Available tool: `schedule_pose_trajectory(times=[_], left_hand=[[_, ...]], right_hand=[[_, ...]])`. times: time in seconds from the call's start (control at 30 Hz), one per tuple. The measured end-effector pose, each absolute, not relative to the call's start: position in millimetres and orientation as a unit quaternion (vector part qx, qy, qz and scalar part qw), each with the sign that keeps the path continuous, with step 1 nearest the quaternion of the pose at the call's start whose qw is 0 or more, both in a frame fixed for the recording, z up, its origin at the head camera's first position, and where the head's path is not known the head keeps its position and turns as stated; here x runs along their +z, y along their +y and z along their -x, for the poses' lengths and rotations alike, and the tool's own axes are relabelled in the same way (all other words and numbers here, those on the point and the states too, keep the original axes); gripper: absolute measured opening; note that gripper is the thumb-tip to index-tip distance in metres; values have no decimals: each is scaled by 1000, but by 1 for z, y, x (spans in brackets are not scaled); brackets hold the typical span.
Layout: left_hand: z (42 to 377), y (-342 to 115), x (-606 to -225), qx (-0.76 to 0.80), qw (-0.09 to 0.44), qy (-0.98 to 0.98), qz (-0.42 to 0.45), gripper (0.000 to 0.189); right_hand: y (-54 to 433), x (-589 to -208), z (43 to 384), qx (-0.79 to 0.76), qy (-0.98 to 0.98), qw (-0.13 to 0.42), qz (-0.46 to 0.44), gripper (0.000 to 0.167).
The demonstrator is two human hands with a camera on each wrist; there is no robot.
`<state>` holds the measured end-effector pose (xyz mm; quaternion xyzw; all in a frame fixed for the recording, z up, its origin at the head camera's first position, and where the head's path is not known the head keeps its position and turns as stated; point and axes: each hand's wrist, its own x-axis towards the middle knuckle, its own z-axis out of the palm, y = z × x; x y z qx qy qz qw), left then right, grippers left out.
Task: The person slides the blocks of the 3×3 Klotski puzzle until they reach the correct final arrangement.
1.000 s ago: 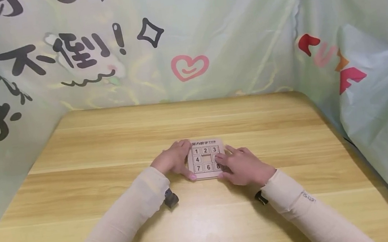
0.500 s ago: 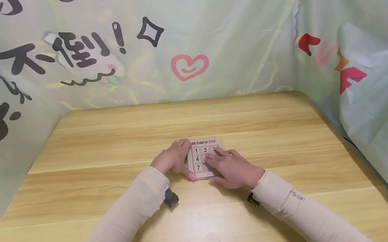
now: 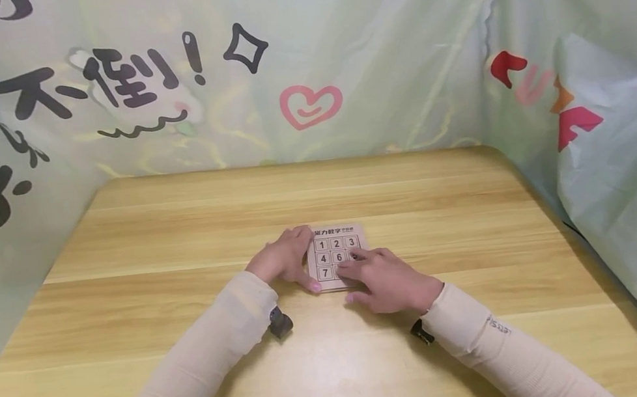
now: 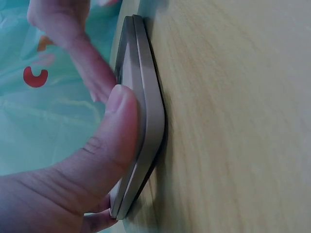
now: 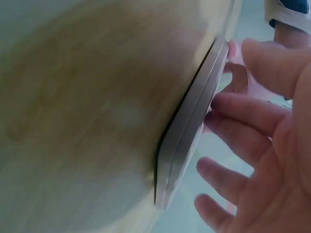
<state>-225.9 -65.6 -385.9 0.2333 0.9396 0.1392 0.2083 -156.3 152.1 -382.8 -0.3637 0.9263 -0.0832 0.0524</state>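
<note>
A flat, pale number sliding puzzle (image 3: 331, 258) lies on the table, with tiles 1, 2, 3, 4, 6 and 7 readable. My left hand (image 3: 286, 256) grips its left side, thumb at the near corner and fingers at the far corner. In the left wrist view that thumb (image 4: 104, 141) lies against the puzzle's rounded edge (image 4: 154, 104). My right hand (image 3: 389, 281) reaches over the lower right part, and its fingertips touch the face near the bottom middle, hiding the tiles there. The right wrist view shows two extended fingers (image 5: 248, 116) at the puzzle's face.
The wooden table (image 3: 180, 227) extends around the puzzle on all sides. Behind it and at the sides hangs a pale green cloth (image 3: 384, 53) printed with black characters and a pink heart (image 3: 311, 106). A dark wrist camera (image 3: 280, 323) sits at the left cuff.
My right fingers have shifted left and then down over the tiles. Tile 6 has gone from the bottom row up to the centre. The left hand has kept its place.
</note>
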Motion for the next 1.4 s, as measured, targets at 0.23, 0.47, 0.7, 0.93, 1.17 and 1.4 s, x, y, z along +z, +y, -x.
schedule_pose_trajectory(times=[0.23, 0.47, 0.7, 0.93, 1.17, 1.4], left_hand=[[225, -64, -385, 141, 210, 940, -228, 102], [226, -64, -387, 137, 208, 940, -233, 99], [225, -63, -387, 139, 208, 940, -233, 102], [226, -64, -387, 139, 208, 941, -228, 102], [227, -64, -388, 137, 207, 941, -229, 103], [226, -64, -389, 145, 206, 940, -230, 99]], right_hand=[[156, -380, 158, -42, 947, 46, 315, 44], [152, -379, 164, -57, 936, 24, 346, 39], [159, -383, 169, -44, 948, 48, 312, 47], [166, -381, 165, -42, 948, 45, 312, 45], [155, -383, 153, -65, 923, 34, 377, 41], [148, -386, 155, -37, 934, 48, 353, 57]])
